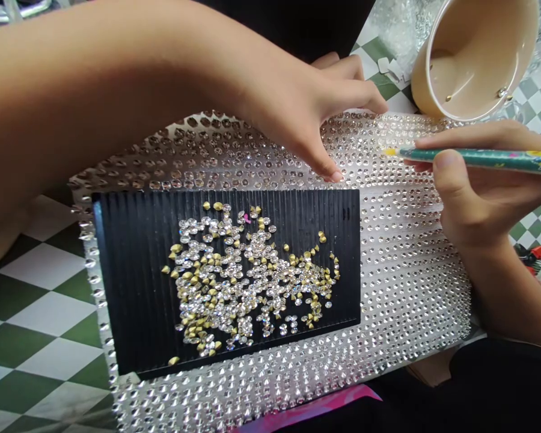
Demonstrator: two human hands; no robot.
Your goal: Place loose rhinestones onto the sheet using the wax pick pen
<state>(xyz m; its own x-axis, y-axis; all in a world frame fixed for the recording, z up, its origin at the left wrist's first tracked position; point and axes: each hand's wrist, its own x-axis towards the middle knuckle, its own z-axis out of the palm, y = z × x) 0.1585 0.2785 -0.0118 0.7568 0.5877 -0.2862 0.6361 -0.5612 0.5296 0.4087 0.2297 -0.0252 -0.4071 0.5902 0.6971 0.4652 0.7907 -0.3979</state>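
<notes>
A white sheet (415, 276) carries rows of clear, silver-looking rhinestones. On it lies a black ridged tray (135, 288) with loose rhinestones (247, 282) in a heap, some turned gold side up. My left hand (311, 108) reaches over the sheet from the upper left, thumb and fingers spread; the thumb tip touches the sheet just above the tray and the forefinger is at its far edge. From the right, my right hand (473, 192) grips a teal patterned pencil (469, 157) between thumb and fingers. Its yellow tip points left, over the upper rows.
A cream cup (473, 54) lies tipped at the upper right, a few small stones inside. Scraps of white paper (392, 69) and clear plastic are beside it. A red-handled tool (536, 255) is at the right edge. Beneath is a green-and-white checked surface (40, 325).
</notes>
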